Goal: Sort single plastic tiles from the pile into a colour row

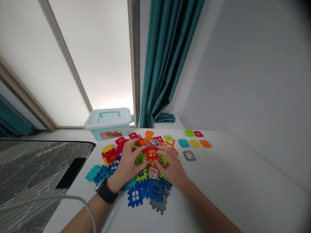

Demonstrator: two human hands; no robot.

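Note:
A red square window tile with notched edges sits between my two hands, above a heap of similar plastic tiles. My left hand, with a dark watch on the wrist, has its thumb and index finger at the tile's left side. At its right side, the thumb and fingers of my right hand close on the edge. Beneath and around my hands lie green tiles, a grey window tile and blue tiles. My palms hide part of the heap.
A lidded turquoise box stands at the table's back left. Right of the heap, several single tiles lie apart, among them a yellow tile and a grey frame tile. A black phone-like slab lies at the left edge; a pale cable crosses the lower left.

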